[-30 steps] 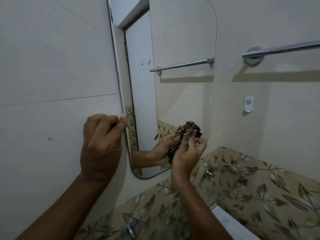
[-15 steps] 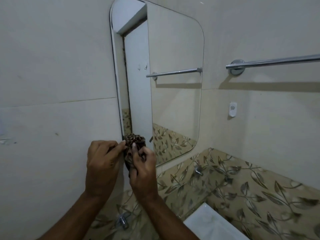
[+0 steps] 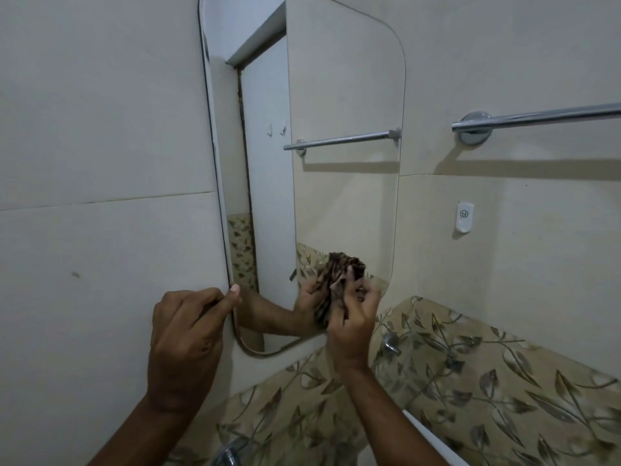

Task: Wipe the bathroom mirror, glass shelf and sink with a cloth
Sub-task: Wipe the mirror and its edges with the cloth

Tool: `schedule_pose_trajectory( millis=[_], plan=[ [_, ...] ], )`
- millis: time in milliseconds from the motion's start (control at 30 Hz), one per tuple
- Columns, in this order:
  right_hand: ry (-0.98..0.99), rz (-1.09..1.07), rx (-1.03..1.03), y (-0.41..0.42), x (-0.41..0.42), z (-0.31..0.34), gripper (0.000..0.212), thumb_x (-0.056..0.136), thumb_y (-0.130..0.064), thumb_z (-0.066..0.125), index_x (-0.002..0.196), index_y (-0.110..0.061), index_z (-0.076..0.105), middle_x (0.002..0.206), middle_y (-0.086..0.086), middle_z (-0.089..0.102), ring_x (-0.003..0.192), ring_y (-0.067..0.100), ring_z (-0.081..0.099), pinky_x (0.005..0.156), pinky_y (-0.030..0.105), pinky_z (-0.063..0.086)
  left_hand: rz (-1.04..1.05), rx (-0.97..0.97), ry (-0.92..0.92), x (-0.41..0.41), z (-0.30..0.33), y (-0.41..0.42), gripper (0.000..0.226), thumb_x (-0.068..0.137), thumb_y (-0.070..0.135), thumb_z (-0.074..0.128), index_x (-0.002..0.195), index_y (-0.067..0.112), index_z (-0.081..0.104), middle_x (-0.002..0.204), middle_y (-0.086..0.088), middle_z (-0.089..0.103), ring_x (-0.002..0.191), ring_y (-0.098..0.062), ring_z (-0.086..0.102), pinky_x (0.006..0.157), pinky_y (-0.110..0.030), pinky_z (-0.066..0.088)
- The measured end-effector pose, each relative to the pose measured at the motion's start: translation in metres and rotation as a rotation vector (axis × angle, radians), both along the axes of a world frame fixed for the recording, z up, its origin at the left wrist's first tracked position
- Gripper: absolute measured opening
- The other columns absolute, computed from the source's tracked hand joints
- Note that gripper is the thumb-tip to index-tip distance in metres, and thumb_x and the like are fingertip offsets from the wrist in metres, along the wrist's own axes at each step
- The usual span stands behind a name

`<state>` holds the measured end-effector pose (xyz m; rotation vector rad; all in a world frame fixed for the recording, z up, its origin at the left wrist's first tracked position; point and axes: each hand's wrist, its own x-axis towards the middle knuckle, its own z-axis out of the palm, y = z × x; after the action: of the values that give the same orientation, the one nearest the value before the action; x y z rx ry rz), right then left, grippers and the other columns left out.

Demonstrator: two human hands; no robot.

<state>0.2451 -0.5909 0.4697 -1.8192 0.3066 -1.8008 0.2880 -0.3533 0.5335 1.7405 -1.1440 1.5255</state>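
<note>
Right hand [image 3: 353,317] closed around a bunched brown patterned cloth [image 3: 339,280], pressing it flat against the lower right part of the mirror [image 3: 346,95], just inside the rounded bottom-right corner. Cloth sticking up above the fingers, doubled by its reflection in the glass. Left hand [image 3: 188,338] loosely curled, holding nothing, thumb tip touching the mirror's left edge just above the bottom-left corner, knuckles resting on the plain wall tile [image 3: 100,129].

Up and to the right of the right hand, a small white wall hook [image 3: 464,217] bearing a round line-drawn emblem; no readable lettering on it. Higher still and further right, a chrome towel bar [image 3: 537,117] running off the frame edge, also seen reflected in the mirror.

Mirror frameless, corners rounded, bottom edge passing just below the cloth. Wide bare glass open above both hands. Below and right of the right hand, leaf-patterned tiles [image 3: 487,381] with a faint glass shelf [image 3: 420,358] held by a chrome bracket [image 3: 391,343]. Below the left wrist, part of a chrome tap [image 3: 230,454]. Beside the right forearm, a white edge [image 3: 437,442], possibly the sink, too little showing to tell.
</note>
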Motion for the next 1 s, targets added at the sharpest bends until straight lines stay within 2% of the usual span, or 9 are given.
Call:
schedule_pose_trajectory(
  millis=[100,200,300,433,567,667,833,933,1000],
  plan=[
    [-0.059,0.019,0.135,-0.026,0.003,0.008,0.034,0.100,-0.007,0.049,0.131,0.006,0.055,0.116,-0.004,0.038,0.090,0.023,0.056,0.075,0.015,0.052,0.012,-0.013,-0.011,-0.001,0.000,-0.002,0.022,0.086,0.006,0.068,0.107,0.001,0.072,0.088,-0.014,0.069,0.077,-0.032,0.057,0.069,-0.043,0.043],
    [-0.103,-0.050,0.204,-0.049,0.006,0.018,0.026,0.098,-0.008,0.055,0.115,0.011,0.060,0.108,-0.003,0.038,0.074,0.021,0.053,0.061,0.012,0.046,0.008,-0.025,-0.022,-0.003,0.000,-0.004,0.020,0.089,0.006,0.065,0.106,0.000,0.072,0.087,-0.015,0.069,0.075,-0.032,0.057,0.068,-0.043,0.044],
    [-0.107,-0.132,0.313,-0.073,0.007,0.021,0.029,0.098,-0.012,0.059,0.113,0.012,0.061,0.106,0.003,0.040,0.079,0.022,0.053,0.067,0.011,0.045,0.017,-0.029,-0.023,-0.001,-0.001,-0.004,0.020,0.089,0.005,0.065,0.107,0.001,0.072,0.086,-0.014,0.068,0.075,-0.030,0.055,0.069,-0.043,0.044],
    [-0.059,-0.149,0.529,-0.090,0.003,0.028,0.036,0.101,-0.021,0.054,0.118,0.010,0.060,0.113,0.013,0.042,0.086,0.025,0.054,0.081,0.039,0.054,0.020,-0.026,-0.024,-0.002,-0.002,-0.005,0.022,0.088,0.005,0.066,0.108,0.001,0.072,0.087,-0.014,0.068,0.075,-0.030,0.056,0.070,-0.041,0.044],
    [0.010,-0.069,0.773,-0.087,-0.005,0.036,0.040,0.104,-0.025,0.048,0.129,0.005,0.057,0.126,0.017,0.041,0.093,0.025,0.054,0.085,0.026,0.043,0.009,-0.027,-0.002,-0.001,-0.002,-0.003,0.022,0.088,0.005,0.065,0.108,0.001,0.072,0.089,-0.013,0.068,0.076,-0.031,0.056,0.071,-0.040,0.041],
    [0.028,-0.076,0.725,-0.066,-0.008,0.045,0.037,0.104,-0.023,0.048,0.120,0.008,0.060,0.120,0.013,0.039,0.090,0.023,0.051,0.082,0.024,0.039,0.018,-0.031,-0.010,0.002,-0.005,-0.003,0.025,0.085,0.002,0.067,0.110,0.003,0.072,0.090,-0.013,0.068,0.076,-0.031,0.057,0.071,-0.042,0.044],
    [-0.067,-0.043,0.435,-0.001,0.000,0.069,0.031,0.102,-0.022,0.050,0.112,0.006,0.060,0.112,0.004,0.041,0.083,0.013,0.051,0.072,0.027,0.050,0.022,-0.045,-0.009,0.003,-0.005,-0.003,0.028,0.084,-0.001,0.066,0.112,0.002,0.070,0.091,-0.013,0.069,0.077,-0.031,0.058,0.071,-0.042,0.046],
    [-0.135,0.091,0.259,0.050,0.003,0.076,0.020,0.102,-0.010,0.051,0.114,0.004,0.056,0.106,-0.025,0.043,0.085,-0.003,0.054,0.070,0.005,0.046,0.016,-0.041,0.022,0.000,-0.002,-0.001,0.026,0.087,0.003,0.065,0.111,0.004,0.072,0.089,-0.010,0.068,0.076,-0.030,0.057,0.070,-0.041,0.045],
    [-0.079,0.139,0.177,0.079,0.003,0.074,0.017,0.102,-0.006,0.048,0.118,0.000,0.052,0.100,-0.037,0.044,0.090,-0.013,0.053,0.075,0.004,0.043,-0.010,-0.034,0.052,-0.003,0.002,0.001,0.023,0.092,0.009,0.060,0.112,0.005,0.071,0.088,-0.008,0.066,0.076,-0.029,0.055,0.072,-0.039,0.045]
  ],
)
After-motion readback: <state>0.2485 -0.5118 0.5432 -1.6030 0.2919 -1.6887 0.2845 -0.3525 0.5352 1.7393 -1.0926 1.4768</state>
